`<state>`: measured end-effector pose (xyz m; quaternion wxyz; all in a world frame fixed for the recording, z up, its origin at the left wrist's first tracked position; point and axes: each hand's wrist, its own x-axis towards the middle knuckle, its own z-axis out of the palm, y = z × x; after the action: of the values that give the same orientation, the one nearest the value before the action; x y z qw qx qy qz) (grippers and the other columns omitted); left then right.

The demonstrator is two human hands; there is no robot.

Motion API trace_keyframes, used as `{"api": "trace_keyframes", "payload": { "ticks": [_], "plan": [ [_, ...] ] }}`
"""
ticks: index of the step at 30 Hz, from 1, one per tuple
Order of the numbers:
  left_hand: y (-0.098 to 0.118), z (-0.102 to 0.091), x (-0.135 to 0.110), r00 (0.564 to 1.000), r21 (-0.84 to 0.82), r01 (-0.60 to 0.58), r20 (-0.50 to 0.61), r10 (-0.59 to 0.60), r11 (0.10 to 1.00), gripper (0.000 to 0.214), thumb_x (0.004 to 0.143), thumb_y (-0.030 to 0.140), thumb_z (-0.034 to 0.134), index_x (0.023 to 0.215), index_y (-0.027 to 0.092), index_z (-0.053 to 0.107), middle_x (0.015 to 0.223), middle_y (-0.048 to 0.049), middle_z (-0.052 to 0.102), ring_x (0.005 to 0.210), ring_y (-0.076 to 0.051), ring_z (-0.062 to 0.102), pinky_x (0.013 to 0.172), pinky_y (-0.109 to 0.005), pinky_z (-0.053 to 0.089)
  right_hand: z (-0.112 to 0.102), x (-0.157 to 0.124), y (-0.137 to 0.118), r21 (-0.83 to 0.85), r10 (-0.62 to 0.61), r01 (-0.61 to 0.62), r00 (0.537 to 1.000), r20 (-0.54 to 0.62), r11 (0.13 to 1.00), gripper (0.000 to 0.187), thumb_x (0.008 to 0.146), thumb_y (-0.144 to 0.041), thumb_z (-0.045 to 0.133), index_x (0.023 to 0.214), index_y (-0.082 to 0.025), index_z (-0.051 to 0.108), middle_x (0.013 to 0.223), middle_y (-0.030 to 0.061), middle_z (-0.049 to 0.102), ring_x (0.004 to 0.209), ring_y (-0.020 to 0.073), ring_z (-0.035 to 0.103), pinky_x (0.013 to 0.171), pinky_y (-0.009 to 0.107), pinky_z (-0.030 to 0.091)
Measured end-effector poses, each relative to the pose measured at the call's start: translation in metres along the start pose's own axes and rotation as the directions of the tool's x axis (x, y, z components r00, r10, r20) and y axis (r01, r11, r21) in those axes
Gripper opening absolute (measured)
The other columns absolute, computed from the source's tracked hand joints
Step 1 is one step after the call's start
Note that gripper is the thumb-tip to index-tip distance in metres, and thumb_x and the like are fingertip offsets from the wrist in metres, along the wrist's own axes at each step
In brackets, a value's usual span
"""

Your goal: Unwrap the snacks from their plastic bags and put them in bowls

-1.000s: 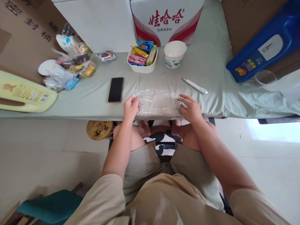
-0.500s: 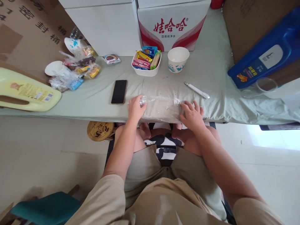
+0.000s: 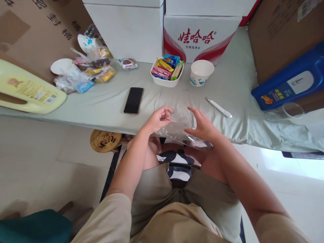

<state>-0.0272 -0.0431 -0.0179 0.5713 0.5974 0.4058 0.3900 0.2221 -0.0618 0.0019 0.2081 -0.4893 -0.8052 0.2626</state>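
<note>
I sit at a table covered with a pale green cloth [image 3: 227,87]. A crumpled sheet of clear plastic film [image 3: 178,126] is bunched at the table's near edge between my hands. My left hand [image 3: 157,119] is curled, pinching the film's left part between thumb and fingers. My right hand [image 3: 201,126] is at the film's right side, fingers stretched out and apart, touching it from the side. Part of the film hangs over the table edge.
A black phone [image 3: 133,100] lies left of my hands. A white pen-like tool [image 3: 218,107] lies to the right. Behind stand a white bowl of wrapped snacks [image 3: 167,71], a paper cup [image 3: 201,72], snack bags [image 3: 88,72], a yellow jug [image 3: 27,92], a blue jug [image 3: 288,84] and cartons [image 3: 202,37].
The film lay flat and spread under both hands; now it is gathered into a crumpled bunch at the table edge. Both hands moved toward each other, and the camera shifted.
</note>
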Motion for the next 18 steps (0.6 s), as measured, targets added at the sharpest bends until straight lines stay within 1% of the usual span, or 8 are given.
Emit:
{"api": "trace_keyframes", "payload": {
  "ticks": [3,5,7,8,11,13,15,18],
  "plan": [
    [0.006,-0.007,-0.006,0.987,-0.156,0.069,0.154,-0.044,0.985,0.041,0.068,0.016,0.079,0.104,0.020,0.061,0.079,0.0028,0.061,0.074,-0.011,0.062,0.075,-0.026,0.051,0.004,0.025,-0.003,0.216,0.027,-0.094,0.956,0.292,0.972,0.077,0.074,-0.034,0.072,0.146,-0.024,0.046,0.138,0.0142,0.059,0.104,0.0265,0.067,0.091,0.044,0.056],
    [0.008,-0.013,-0.010,0.979,-0.246,0.118,0.193,-0.071,0.962,0.050,0.062,0.021,0.088,0.105,0.022,0.062,0.082,0.0015,0.063,0.073,-0.012,0.063,0.072,-0.027,0.052,0.005,0.024,-0.007,0.319,0.008,-0.178,0.883,0.470,0.931,0.047,0.078,-0.035,0.070,0.123,-0.022,0.063,0.107,0.0075,0.071,0.078,0.0188,0.066,0.072,0.034,0.055],
    [0.010,-0.019,-0.011,0.981,-0.342,0.141,0.177,-0.084,0.929,0.063,0.055,0.034,0.094,0.109,0.024,0.063,0.089,-0.0017,0.067,0.076,-0.016,0.067,0.072,-0.030,0.054,0.004,0.016,-0.012,0.409,-0.022,-0.267,0.815,0.579,0.873,0.023,0.082,-0.039,0.068,0.095,-0.020,0.068,0.076,0.0008,0.066,0.064,0.0148,0.060,0.059,0.028,0.048],
    [0.011,-0.020,-0.010,0.987,-0.390,0.133,0.138,-0.085,0.911,0.068,0.054,0.044,0.094,0.112,0.025,0.064,0.096,-0.0041,0.069,0.083,-0.020,0.069,0.075,-0.032,0.055,0.003,0.012,-0.013,0.461,-0.031,-0.313,0.799,0.600,0.830,0.022,0.082,-0.041,0.068,0.086,-0.020,0.066,0.068,-0.0011,0.062,0.060,0.0135,0.057,0.055,0.026,0.044],
    [0.014,-0.017,0.000,0.994,-0.503,0.058,-0.055,-0.099,0.862,0.073,0.065,0.074,0.077,0.118,0.025,0.064,0.119,-0.0106,0.069,0.115,-0.030,0.067,0.090,-0.039,0.056,0.006,0.005,-0.012,0.643,0.045,-0.411,0.862,0.505,0.647,0.028,0.079,-0.046,0.072,0.082,-0.020,0.061,0.064,-0.0030,0.058,0.055,0.0111,0.054,0.049,0.024,0.039],
    [0.014,-0.007,0.008,0.988,-0.529,0.079,-0.072,-0.138,0.845,0.074,0.072,0.079,0.068,0.118,0.020,0.065,0.126,-0.0144,0.069,0.127,-0.033,0.062,0.096,-0.041,0.055,0.011,0.007,-0.009,0.747,0.180,-0.396,0.916,0.358,0.534,0.031,0.077,-0.048,0.074,0.081,-0.021,0.059,0.068,-0.0020,0.060,0.055,0.0101,0.053,0.048,0.024,0.039],
    [0.012,0.004,0.015,0.980,-0.499,0.192,0.044,-0.197,0.845,0.069,0.072,0.070,0.075,0.115,0.016,0.067,0.124,-0.0173,0.071,0.125,-0.033,0.064,0.098,-0.041,0.054,0.017,0.012,-0.005,0.808,0.331,-0.371,0.914,0.233,0.457,0.033,0.075,-0.048,0.076,0.079,-0.022,0.056,0.073,-0.0004,0.063,0.055,0.0093,0.054,0.047,0.023,0.039],
    [0.006,0.018,0.022,0.939,-0.388,0.341,0.105,-0.327,0.856,0.044,0.075,0.042,0.083,0.107,0.016,0.069,0.112,-0.0141,0.076,0.109,-0.026,0.072,0.093,-0.036,0.056,0.021,0.018,-0.002,0.856,0.434,-0.381,0.876,0.212,0.350,0.031,0.073,-0.042,0.078,0.088,-0.023,0.058,0.084,0.0008,0.068,0.058,0.0098,0.059,0.050,0.023,0.044]
  ]
}}
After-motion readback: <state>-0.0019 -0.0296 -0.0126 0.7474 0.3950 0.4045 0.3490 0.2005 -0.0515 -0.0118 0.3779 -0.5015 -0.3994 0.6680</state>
